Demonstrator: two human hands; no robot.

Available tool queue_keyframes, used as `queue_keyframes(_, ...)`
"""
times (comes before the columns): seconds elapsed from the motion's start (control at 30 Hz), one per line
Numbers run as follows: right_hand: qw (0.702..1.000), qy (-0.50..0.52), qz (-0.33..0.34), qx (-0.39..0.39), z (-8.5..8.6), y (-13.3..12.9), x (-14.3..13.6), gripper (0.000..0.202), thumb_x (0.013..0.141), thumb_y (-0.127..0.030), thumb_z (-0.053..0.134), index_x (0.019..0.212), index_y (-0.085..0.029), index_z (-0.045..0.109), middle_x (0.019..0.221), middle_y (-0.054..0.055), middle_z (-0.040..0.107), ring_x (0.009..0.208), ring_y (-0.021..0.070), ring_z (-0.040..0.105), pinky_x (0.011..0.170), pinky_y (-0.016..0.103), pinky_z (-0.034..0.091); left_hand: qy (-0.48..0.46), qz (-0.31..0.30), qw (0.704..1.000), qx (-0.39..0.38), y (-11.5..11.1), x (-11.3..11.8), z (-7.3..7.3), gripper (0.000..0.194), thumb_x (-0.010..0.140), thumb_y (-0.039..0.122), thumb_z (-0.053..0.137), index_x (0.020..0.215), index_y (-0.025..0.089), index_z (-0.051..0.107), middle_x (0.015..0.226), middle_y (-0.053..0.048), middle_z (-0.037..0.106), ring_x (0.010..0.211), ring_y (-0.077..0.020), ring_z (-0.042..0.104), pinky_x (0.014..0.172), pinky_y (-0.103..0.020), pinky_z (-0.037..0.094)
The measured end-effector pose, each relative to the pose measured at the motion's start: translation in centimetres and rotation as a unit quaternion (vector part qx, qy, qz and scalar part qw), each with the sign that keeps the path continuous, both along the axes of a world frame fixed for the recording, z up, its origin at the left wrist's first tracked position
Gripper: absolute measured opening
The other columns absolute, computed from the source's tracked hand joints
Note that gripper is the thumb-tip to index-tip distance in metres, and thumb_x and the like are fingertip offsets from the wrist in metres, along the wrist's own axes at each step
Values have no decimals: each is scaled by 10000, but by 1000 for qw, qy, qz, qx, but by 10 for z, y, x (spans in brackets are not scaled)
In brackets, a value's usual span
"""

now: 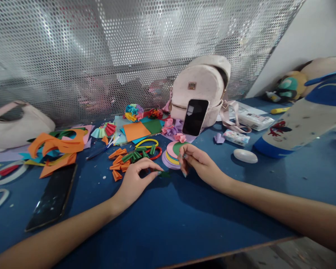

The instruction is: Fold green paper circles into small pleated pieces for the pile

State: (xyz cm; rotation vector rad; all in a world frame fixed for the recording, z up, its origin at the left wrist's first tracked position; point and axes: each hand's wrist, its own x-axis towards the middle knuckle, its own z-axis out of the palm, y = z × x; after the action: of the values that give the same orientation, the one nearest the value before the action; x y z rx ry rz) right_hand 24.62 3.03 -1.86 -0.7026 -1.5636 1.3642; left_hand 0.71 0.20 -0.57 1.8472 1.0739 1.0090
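My left hand (138, 177) pinches a small dark green piece of paper (165, 174) between thumb and fingertips, just above the table. My right hand (197, 160) is a short way to the right, fingers curled together; whatever they hold, if anything, I cannot make out. Behind the hands lies a stack of round paper discs (168, 161) in lilac, yellow, pink and green, partly covered by my right fingers. Folded orange paper pieces (117, 162) and folded green paper pieces (134, 156) lie beyond my left hand, close to yellow-handled and red-handled loops (147, 141).
A phone (195, 117) leans on a pale backpack (198, 84). Another phone (54, 196) lies left, near orange paper scraps (57, 144) and rolls of tape (9, 172). A large bottle (302, 116), a white oval object (245, 155) and tissue packs (236, 137) are right. Perforated metal stands behind.
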Motion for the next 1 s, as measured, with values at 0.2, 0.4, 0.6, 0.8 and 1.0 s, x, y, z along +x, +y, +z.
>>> queue_keyframes(0.2,1000,-10,1,-4,-2,1,0,209,1008,-393,519,920,-217,447,755,-37,546,518,92,561,522,260,494,4,1,1000,4,0,0,0,99,879,180,670,887,212,763,918,-49,708,869,-200,658,871,-348,497)
queue_keyframes(0.4,1000,-8,3,-5,-2,1,0,195,1013,-374,510,919,-214,449,756,-40,545,521,88,567,528,256,489,-3,1,1000,2,0,0,0,101,872,172,672,885,212,764,910,-42,699,862,-194,655,860,-341,489)
queue_keyframes(0.6,1000,-12,2,-5,-2,0,0,207,1018,-386,507,916,-217,444,760,-37,543,520,91,561,528,261,491,-1,0,1000,1,0,0,1,99,878,180,668,887,211,761,910,-46,697,863,-199,656,847,-338,488)
queue_keyframes(0.8,1000,-18,10,-6,-2,1,0,242,1014,-423,512,906,-220,436,764,-36,538,524,94,565,528,261,494,0,4,1000,3,-1,0,1,100,874,175,670,878,211,763,914,-48,708,869,-203,661,872,-346,495)
queue_keyframes(1.0,1000,-11,27,-11,-1,3,1,246,1008,-415,535,898,-214,442,760,-36,540,525,90,571,526,252,486,-3,4,1000,-1,-1,0,1,103,870,165,669,877,210,761,918,-46,705,880,-202,658,879,-349,485)
